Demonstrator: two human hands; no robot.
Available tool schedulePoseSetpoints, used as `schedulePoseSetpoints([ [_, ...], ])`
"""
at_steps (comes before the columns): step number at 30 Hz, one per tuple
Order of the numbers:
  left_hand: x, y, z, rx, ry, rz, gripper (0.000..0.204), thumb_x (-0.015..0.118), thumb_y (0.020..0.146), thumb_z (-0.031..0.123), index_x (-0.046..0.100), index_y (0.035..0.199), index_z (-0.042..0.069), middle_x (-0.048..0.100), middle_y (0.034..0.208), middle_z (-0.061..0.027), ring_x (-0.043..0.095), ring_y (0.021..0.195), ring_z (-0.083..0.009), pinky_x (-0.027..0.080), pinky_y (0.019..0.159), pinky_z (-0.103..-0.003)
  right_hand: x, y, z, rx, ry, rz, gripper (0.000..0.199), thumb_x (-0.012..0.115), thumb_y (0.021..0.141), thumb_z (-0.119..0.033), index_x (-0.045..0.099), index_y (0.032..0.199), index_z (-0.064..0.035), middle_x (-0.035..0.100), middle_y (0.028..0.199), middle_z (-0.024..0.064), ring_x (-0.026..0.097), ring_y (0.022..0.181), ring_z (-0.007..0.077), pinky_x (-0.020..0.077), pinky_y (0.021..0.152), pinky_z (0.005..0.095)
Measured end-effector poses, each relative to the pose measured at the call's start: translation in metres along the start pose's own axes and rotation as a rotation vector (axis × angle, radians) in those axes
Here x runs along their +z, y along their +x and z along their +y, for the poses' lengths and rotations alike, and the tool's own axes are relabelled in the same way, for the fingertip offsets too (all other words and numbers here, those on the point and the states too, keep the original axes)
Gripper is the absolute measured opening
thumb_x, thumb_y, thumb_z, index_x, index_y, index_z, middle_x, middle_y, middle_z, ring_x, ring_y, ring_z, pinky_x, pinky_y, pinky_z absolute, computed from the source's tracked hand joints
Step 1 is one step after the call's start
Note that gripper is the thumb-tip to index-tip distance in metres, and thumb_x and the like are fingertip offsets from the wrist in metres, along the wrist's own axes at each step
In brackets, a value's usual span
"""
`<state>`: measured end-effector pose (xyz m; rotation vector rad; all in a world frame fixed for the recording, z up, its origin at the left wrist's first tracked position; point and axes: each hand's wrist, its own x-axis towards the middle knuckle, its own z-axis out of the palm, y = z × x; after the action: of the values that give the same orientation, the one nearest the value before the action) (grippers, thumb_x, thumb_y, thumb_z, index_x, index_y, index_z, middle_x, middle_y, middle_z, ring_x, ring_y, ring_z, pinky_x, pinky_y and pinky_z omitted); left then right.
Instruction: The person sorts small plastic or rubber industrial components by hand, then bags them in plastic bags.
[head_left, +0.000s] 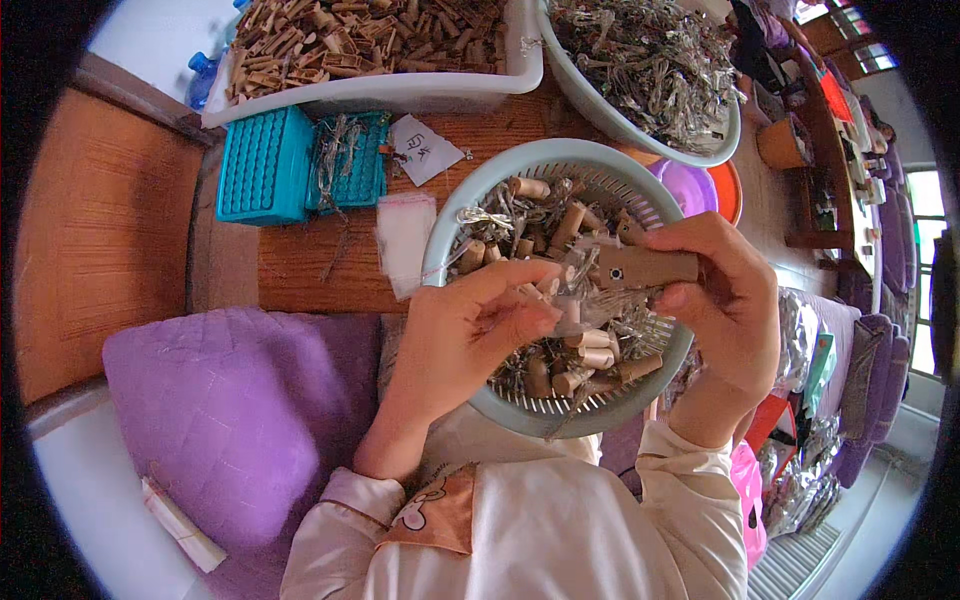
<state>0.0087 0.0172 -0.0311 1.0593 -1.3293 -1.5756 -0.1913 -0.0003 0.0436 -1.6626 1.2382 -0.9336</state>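
While clamping brown piece (648, 268) in right hand (735, 300), can't tell grip of left hand (450, 340); with basket (560, 149) beneath, probably for drops.

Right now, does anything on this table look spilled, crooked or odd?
Only minor untidiness: tangled silvery strands sprawl across the right-hand teal tray, some ends trailing onto the wooden table instead of lying neatly. Beside it, a white paper slip lies askew.
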Motion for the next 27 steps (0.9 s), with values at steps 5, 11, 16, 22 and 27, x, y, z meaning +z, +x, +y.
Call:
schedulePoseSetpoints([
  [5,0.003,0.0,0.005,0.001,-0.029,-0.006,0.033,0.06,0.074,0.005,0.053,0.106,0.004,0.063,0.077,-0.008,0.059,0.073,-0.0102,0.047,0.065,-0.023,0.001,0.0,-0.003,0.085,0.02,-0.01,0.022,0.062,0.067,-0.002,0.056,0.087,0.0008,0.056,0.077,0.007,0.056,0.069,0.0148,0.0418,0.061,0.0221],
  [11,0.012,0.004,0.0,-0.042,-0.262,-0.17,0.043,0.063,0.073,0.006,0.046,0.111,-0.005,0.056,0.099,-0.0121,0.054,0.09,-0.0159,0.044,0.076,-0.025,0.0,0.011,-0.006,-0.133,-0.269,-0.214,0.023,0.063,0.065,-0.003,0.058,0.087,-0.0027,0.055,0.073,0.0084,0.056,0.064,0.0207,0.0439,0.057,0.0272],
  [16,0.017,0.001,0.007,-0.036,-0.169,-0.092,0.044,0.063,0.071,0.0,0.045,0.11,-0.006,0.055,0.1,-0.0117,0.053,0.092,-0.0161,0.044,0.079,-0.028,0.008,0.013,-0.008,-0.241,-0.446,-0.226,0.025,0.064,0.063,-0.005,0.06,0.087,-0.0048,0.054,0.072,0.0092,0.054,0.061,0.0238,0.0441,0.057,0.0308],
  [22,0.015,0.006,0.001,-0.142,-0.272,-0.089,0.043,0.064,0.069,-0.002,0.046,0.108,-0.006,0.054,0.101,-0.012,0.054,0.091,-0.0163,0.045,0.079,-0.028,0.012,0.009,-0.011,-0.222,-0.419,-0.129,0.027,0.064,0.06,0.0,0.061,0.087,-0.0034,0.055,0.073,0.01,0.057,0.065,0.021,0.045,0.057,0.0276],
  [27,0.014,0.003,0.0,-0.095,-0.301,-0.098,0.043,0.065,0.07,0.003,0.047,0.107,-0.007,0.055,0.1,-0.0099,0.054,0.088,-0.0148,0.045,0.077,-0.027,0.013,-0.001,-0.003,-0.139,-0.22,0.114,0.02,0.064,0.06,0.003,0.062,0.079,-0.0016,0.059,0.079,0.0114,0.059,0.067,0.0178,0.0464,0.059,0.0237],
])
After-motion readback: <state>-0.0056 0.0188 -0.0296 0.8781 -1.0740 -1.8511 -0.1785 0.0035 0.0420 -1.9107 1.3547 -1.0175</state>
